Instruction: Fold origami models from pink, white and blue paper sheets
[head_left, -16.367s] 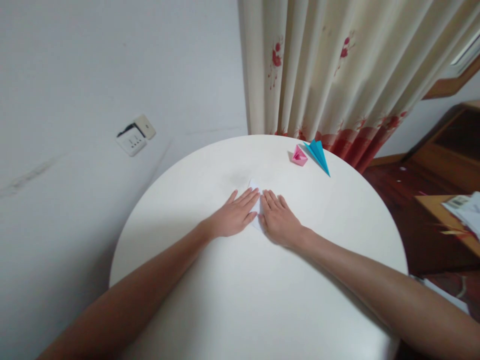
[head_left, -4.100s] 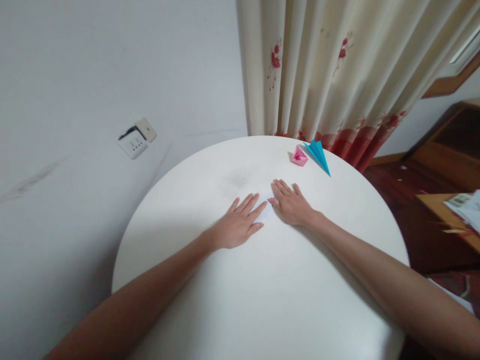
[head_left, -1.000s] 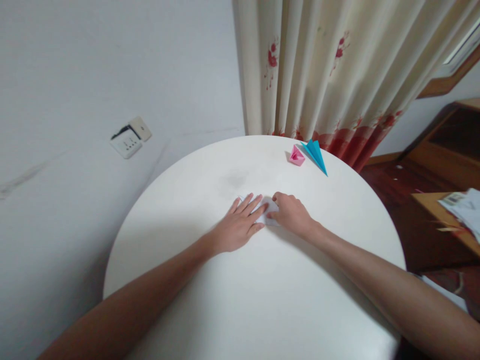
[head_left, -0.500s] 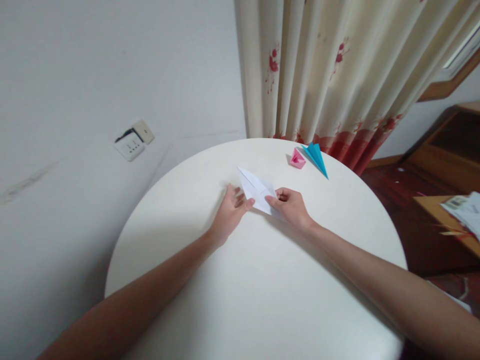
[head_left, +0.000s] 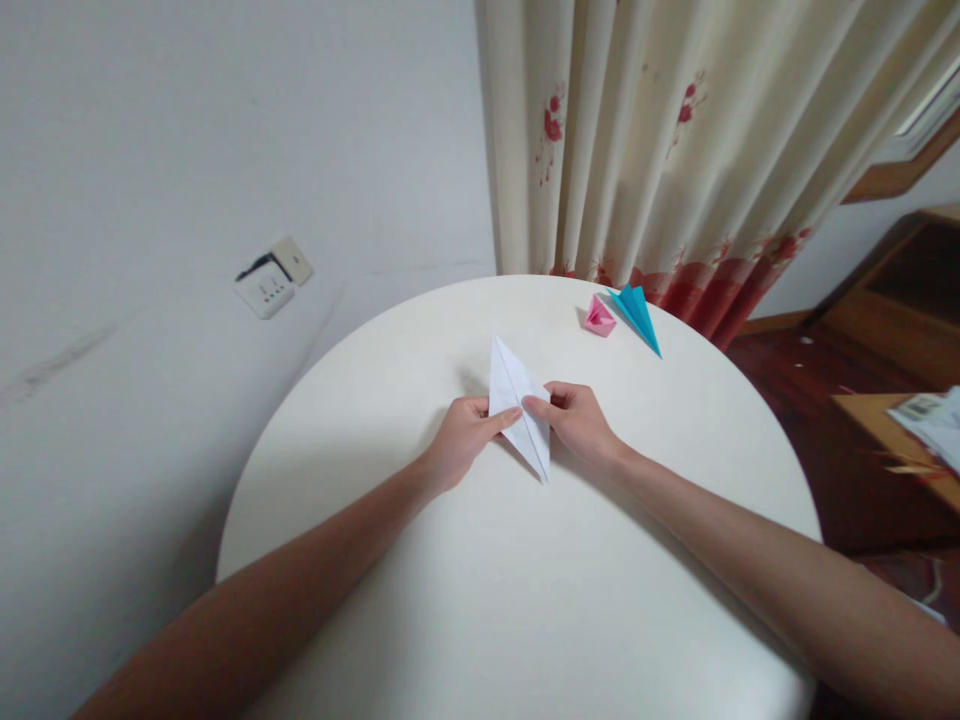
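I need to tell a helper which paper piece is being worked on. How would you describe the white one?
On the round table, near its middle, both hands pinch a pointed white fold. Unlike the pink fold and blue fold at the far edge, it is white and held.

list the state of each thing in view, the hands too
white folded paper: folded to a long pointed shape, pinched at its middle by both hands
left hand: closed on the paper
right hand: closed on the paper
pink paper piece: folded, resting on the table
blue paper piece: folded, lying beside the pink one
curtain: drawn
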